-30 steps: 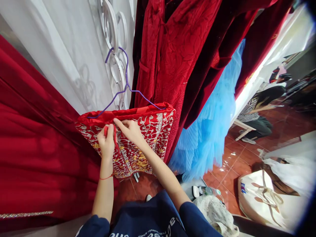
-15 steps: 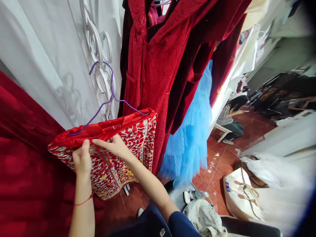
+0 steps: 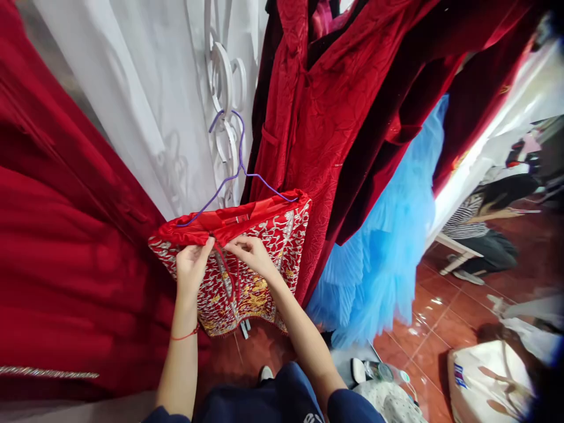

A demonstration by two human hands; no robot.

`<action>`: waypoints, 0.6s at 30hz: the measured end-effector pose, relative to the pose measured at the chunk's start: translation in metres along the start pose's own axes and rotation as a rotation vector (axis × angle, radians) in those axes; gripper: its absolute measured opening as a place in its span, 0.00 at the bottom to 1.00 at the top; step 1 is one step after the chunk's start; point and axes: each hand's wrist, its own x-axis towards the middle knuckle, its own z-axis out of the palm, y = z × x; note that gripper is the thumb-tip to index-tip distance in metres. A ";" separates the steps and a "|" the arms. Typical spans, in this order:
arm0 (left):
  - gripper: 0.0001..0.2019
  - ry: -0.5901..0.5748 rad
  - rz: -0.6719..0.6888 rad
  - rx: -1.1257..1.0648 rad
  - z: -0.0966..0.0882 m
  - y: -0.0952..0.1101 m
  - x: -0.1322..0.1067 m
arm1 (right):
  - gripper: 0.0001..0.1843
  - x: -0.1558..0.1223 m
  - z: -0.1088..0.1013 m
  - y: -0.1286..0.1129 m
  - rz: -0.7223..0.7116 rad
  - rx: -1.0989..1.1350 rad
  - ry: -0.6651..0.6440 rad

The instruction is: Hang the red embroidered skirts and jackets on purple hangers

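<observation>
A red garment (image 3: pixel 268 288) with silver and gold embroidery and a shiny red lining hangs on a purple wire hanger (image 3: pixel 241 167). The hanger's hook goes through a white scrolled metal stand (image 3: pixel 222 70). At the garment's top edge my left hand (image 3: pixel 192 261) pinches the fabric between thumb and fingers. Close beside it, my right hand (image 3: pixel 252 254) is closed in a pinch at the same edge. Thin red cords (image 3: pixel 229 270) dangle down the front between my hands. Whether the right fingertips hold cord or fabric is hard to make out.
Red dresses (image 3: pixel 330 135) and a light blue tulle dress (image 3: pixel 374 264) hang to the right; red fabric (image 3: pixel 79 252) and white cloth (image 3: pixel 145 106) hang left. A seated person (image 3: pixel 480 223) is at the far right. A cream bag (image 3: pixel 476 376) stands on the tiled floor.
The view has swung left, so everything sits further right. My right hand has drawn back from across the garment's top edge, and the red cords show more between my hands.
</observation>
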 end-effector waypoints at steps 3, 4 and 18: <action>0.18 -0.017 -0.020 -0.019 0.001 0.001 -0.002 | 0.23 -0.005 0.001 -0.003 0.007 -0.128 0.049; 0.18 -0.015 -0.016 -0.016 0.002 0.002 -0.003 | 0.23 -0.006 0.002 -0.005 0.000 -0.161 0.057; 0.17 0.055 0.058 0.022 0.007 0.005 -0.021 | 0.22 0.004 0.034 -0.008 0.039 0.115 0.204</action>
